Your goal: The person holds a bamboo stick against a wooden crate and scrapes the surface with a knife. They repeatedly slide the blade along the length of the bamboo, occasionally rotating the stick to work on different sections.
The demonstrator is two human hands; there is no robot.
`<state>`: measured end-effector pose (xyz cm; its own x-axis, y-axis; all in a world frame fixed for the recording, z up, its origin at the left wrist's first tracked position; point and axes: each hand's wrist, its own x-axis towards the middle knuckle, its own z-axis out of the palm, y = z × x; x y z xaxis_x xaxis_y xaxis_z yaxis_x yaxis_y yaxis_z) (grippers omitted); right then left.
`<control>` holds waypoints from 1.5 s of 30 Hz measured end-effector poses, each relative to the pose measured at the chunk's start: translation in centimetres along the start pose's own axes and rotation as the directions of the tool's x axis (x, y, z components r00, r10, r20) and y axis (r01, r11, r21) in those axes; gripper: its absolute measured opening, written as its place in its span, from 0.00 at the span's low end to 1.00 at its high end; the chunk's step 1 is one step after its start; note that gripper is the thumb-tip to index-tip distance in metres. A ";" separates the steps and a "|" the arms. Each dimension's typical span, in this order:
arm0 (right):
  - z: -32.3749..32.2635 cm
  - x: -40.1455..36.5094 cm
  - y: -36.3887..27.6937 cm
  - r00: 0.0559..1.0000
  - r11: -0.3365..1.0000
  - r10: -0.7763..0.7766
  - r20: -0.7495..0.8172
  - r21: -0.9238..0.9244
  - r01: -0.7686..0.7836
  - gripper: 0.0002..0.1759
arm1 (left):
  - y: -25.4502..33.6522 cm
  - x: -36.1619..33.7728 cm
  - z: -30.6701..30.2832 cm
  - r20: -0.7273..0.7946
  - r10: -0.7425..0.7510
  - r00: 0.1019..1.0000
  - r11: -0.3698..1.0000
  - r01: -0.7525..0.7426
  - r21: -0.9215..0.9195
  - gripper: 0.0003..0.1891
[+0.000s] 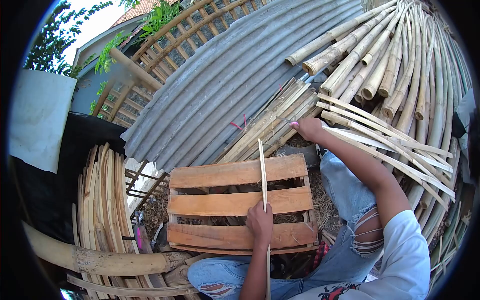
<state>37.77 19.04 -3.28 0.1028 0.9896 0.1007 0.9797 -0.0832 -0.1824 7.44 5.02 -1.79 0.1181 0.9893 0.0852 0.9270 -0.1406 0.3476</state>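
Observation:
My left hand (260, 220) is closed around a long, thin bamboo strip (264, 170) that stands nearly upright in view. The strip crosses a wooden slatted crate (220, 201) in front of my knees, and its lower end runs down along my forearm. Out to the right, my right hand (308, 130) is closed on a small knife (286, 120) with a pink part at the handle. Its narrow blade points left, above a bundle of split bamboo (275, 117). The knife and the strip are apart.
Corrugated sheeting (225, 75) slopes behind the crate. Bamboo poles (345, 65) fan out at the upper right, with loose pale strips (400, 145) beside my right arm. Bundled strips (105, 200) stand at left, behind a thick bamboo pole (100, 261).

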 end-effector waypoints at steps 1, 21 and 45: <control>-0.8 -0.3 -0.4 0.999 0.997 0.032 0.016 0.076 -0.033 0.32 | 0.1 0.0 -0.1 0.027 0.008 1.000 1.000 -0.008 0.005 0.13; -0.1 -6.9 -15.7 0.414 0.416 -0.909 0.049 0.050 0.908 0.05 | -8.0 -17.7 -6.2 0.383 -0.071 0.921 0.935 0.195 -0.295 0.22; -17.3 -3.2 -8.1 0.937 0.668 0.150 -0.314 0.731 0.138 0.23 | 9.8 16.0 -12.5 0.024 0.586 0.810 0.799 -0.572 -0.185 0.11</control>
<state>32.49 14.53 14.85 0.2975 0.8784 0.3741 0.5427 0.1668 -0.8232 13.92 19.03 14.69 0.6471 0.7203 0.2501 0.6077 -0.6853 0.4015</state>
